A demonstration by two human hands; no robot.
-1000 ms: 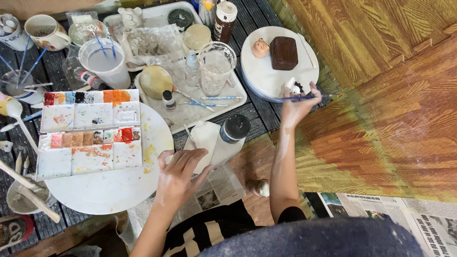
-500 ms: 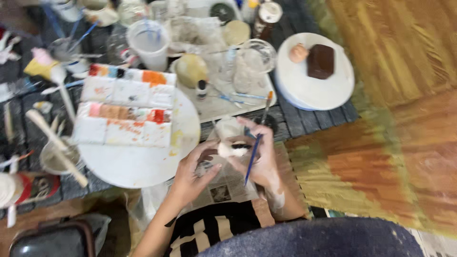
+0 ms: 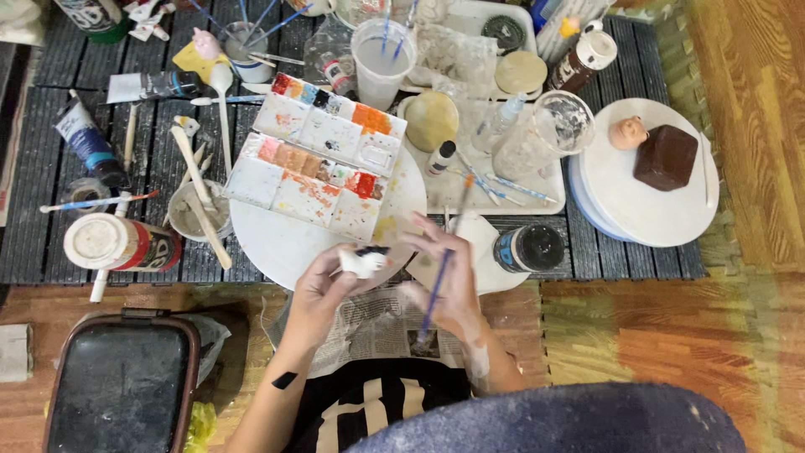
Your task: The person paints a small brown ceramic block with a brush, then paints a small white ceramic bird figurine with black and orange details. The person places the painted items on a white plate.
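At the lower centre of the frame, the left hand (image 3: 323,289) pinches a small white figure (image 3: 362,262) with a black top, held over the near edge of a round white board (image 3: 268,239). Just right of it, the right hand (image 3: 444,281) grips a blue-handled brush (image 3: 440,289), fingers closed around it, bristles pointing up the frame. A paint palette (image 3: 323,164) lies on the board above both hands, and newspaper (image 3: 377,323) is spread beneath them.

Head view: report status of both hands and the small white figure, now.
Left hand pinches small white figure in its fingers. Right hand grips blue paintbrush, tip beside the figure. Paint palette just beyond; nothing between them.
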